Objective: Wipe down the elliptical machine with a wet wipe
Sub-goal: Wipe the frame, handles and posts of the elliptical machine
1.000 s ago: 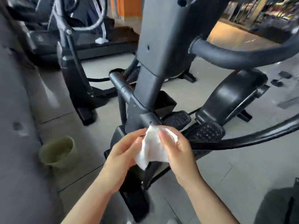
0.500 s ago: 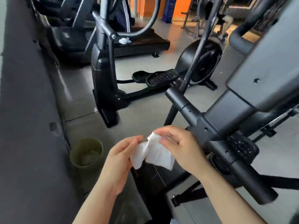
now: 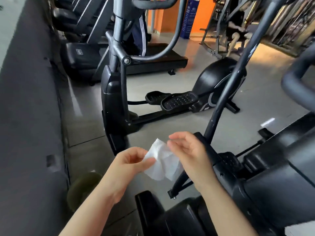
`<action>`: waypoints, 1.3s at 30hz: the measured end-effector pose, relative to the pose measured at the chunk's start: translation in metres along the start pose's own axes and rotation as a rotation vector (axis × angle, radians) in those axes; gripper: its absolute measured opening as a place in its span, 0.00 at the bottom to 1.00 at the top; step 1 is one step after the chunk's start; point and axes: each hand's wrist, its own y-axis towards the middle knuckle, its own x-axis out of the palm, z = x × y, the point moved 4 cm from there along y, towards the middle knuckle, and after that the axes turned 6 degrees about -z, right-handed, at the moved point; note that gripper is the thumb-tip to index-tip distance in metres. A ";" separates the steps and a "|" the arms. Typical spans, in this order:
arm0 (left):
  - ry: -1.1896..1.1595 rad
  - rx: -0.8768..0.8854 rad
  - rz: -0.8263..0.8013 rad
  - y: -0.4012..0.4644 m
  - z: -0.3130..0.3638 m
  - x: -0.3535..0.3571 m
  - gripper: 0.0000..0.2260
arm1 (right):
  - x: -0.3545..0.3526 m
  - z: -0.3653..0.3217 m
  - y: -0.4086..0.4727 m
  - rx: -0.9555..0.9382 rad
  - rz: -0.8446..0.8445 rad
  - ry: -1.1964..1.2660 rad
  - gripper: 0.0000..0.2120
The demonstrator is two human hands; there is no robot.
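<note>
The elliptical machine [image 3: 265,181] being cleaned fills the lower right of the frame, its black frame and upright bar running up toward the top right. A second elliptical [image 3: 117,99] stands in the upper middle, pedals pointing right. A treadmill [image 3: 153,60] lies behind it; its small label is too blurred to read, as is the blue banner [image 3: 190,16] at the top. At lower left a green bin [image 3: 80,189] sits on the floor. Bottom centre, the left hand [image 3: 129,165] pinches the white wipe [image 3: 162,164] between thumb and curled fingers. The right hand [image 3: 189,152] touches the wipe's upper edge, fingers loosely bent.
</note>
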 end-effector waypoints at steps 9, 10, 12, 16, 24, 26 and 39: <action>-0.017 0.030 -0.221 0.119 0.033 0.019 0.07 | -0.058 0.003 0.059 0.139 0.264 -0.315 0.07; -0.028 0.018 -0.259 0.135 0.036 0.021 0.08 | -0.066 0.002 0.062 0.153 0.314 -0.343 0.07; -0.016 0.001 -0.350 0.168 0.039 0.025 0.10 | -0.078 -0.002 0.068 0.190 0.404 -0.319 0.07; -0.003 -0.016 -0.557 0.228 0.052 0.028 0.06 | -0.082 -0.009 0.083 0.200 0.674 0.021 0.03; 0.157 0.171 -0.964 0.302 0.074 0.022 0.08 | -0.042 0.022 0.139 0.398 0.687 0.441 0.24; 0.171 0.169 -1.000 0.313 0.072 0.025 0.08 | -0.039 0.027 0.143 0.382 0.738 0.503 0.26; 0.358 0.168 -0.887 0.350 0.043 0.044 0.10 | -0.107 0.052 0.164 0.761 0.964 -0.865 0.22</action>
